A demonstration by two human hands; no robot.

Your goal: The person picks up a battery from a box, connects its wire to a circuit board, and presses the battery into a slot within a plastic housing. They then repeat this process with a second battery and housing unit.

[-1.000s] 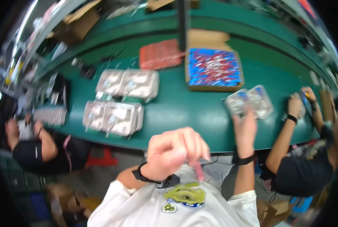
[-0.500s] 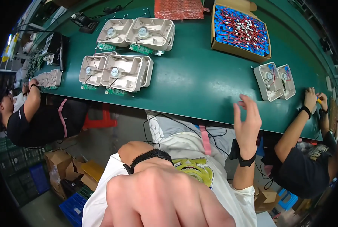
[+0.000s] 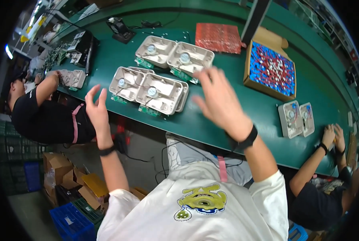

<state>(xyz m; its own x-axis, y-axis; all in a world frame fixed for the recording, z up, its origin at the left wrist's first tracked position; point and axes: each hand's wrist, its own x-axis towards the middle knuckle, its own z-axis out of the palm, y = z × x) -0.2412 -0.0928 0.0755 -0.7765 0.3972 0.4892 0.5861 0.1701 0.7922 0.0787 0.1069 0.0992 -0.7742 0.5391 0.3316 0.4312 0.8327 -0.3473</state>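
Note:
My left hand is over the table's front edge, just left of the near pair of white plastic housings. Its thumb and fingers are apart, with nothing in them. Slightly blurred, my right hand reaches above the table toward the far white housings, fingers spread and empty; whether its fingertips touch them I cannot tell. Each open housing holds a round speaker and thin wires. Green circuit boards stick out along the housings' near sides. More housings lie beneath the near ones.
A cardboard box of blue battery packs with red wires stands at the right, beside a red bubble-wrap bundle. Two housings sit farther right. Co-workers sit on both sides: one at the left, another at the right.
My view has swung left. The hand that was close before the camera has dropped away; both hands are now out at the table, the right one beside the far housings.

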